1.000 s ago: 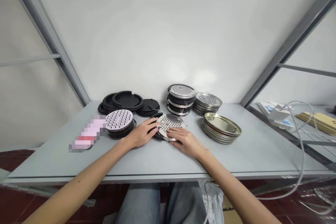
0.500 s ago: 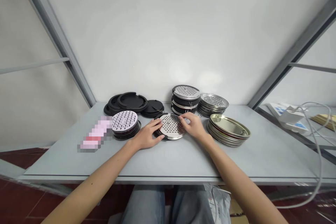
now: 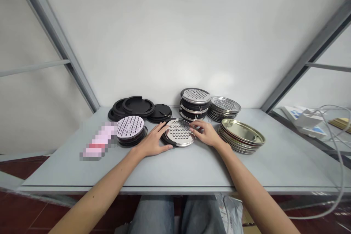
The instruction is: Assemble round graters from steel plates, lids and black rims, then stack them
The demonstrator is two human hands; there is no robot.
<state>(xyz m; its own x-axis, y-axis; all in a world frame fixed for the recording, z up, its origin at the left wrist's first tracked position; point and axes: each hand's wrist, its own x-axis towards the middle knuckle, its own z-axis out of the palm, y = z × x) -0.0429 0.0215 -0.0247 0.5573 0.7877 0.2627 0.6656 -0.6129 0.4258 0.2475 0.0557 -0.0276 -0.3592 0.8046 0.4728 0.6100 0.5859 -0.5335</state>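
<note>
A round perforated metal disc (image 3: 179,132) sits in a black ring (image 3: 165,140) on the grey table (image 3: 175,168), in the middle. My left hand (image 3: 153,142) rests against the left side of the black ring, fingers spread along its edge. My right hand (image 3: 207,133) touches the disc's right rim with bent fingertips. Both hands hold the piece between them on the tabletop.
Black rings (image 3: 137,106) are stacked at the back left, beside a pink-topped perforated stack (image 3: 129,128). Behind the disc stand assembled black-and-metal units (image 3: 195,101), perforated metal discs (image 3: 225,106), and gold-tinted pans (image 3: 241,134). A blurred pink object (image 3: 98,141) lies left; cables (image 3: 326,117) hang right.
My right hand moved from the near edge of the disc round to its right side. The left hand stayed on the ring. The view shifted slightly.
</note>
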